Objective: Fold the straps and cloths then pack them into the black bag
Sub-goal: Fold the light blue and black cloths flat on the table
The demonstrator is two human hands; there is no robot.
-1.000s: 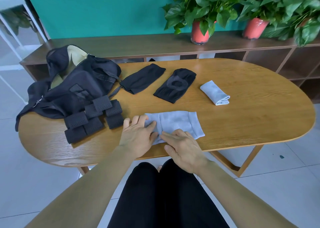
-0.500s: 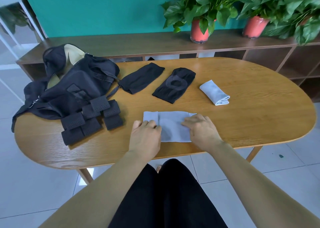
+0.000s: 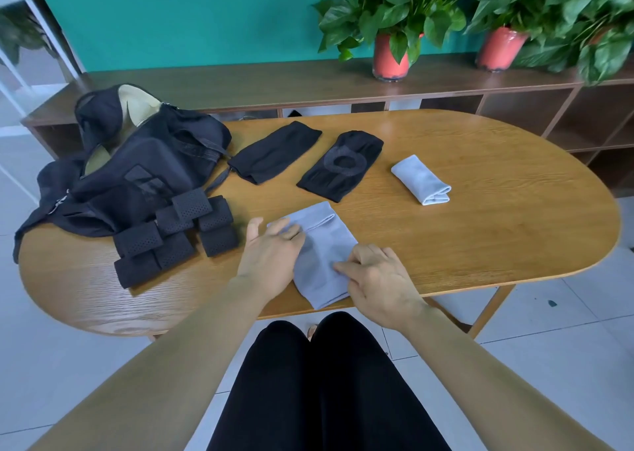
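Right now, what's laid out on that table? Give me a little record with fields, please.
being handled: grey cloth, flat near the table's front edge
left hand: fingers rest on the cloth's far left corner
right hand: on the cloth's right side, fingers curled; grip unclear
already folded: small grey cloth, further right
lying flat: plain black sleeve; ringed black sleeve
straps: black straps, piled by the black bag
surface: wooden table

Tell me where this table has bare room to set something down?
The widest bare wood is at the right end of the table, beyond the rolled grey cloth. A smaller strip runs along the near edge below the straps. The black bag and straps crowd the left.
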